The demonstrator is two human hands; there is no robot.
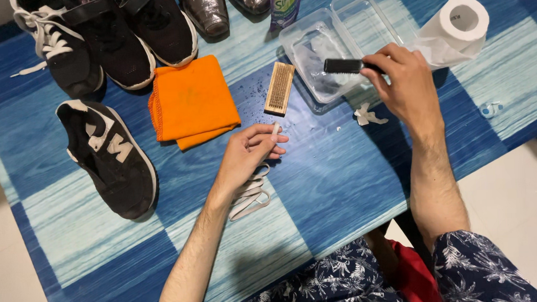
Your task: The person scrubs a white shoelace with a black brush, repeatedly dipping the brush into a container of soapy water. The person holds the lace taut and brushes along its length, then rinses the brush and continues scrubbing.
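Now L hand [244, 155] pinches white shoelace [253, 191] end, R hand [402, 79] raised w/ fingers gripping black brush [343, 66].

Home — shoes [112, 156], cloth [192, 100] on vinyl-covered table [344, 184].

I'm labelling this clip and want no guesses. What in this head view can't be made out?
- Black brush: its far end is hidden by the right hand.
- White shoelace: mostly covered by the left hand.
- Silver shoes: cut off by the top edge.
- Purple pouch: top cut off by the same edge.
- Clear plastic container: contents blurred by glare.
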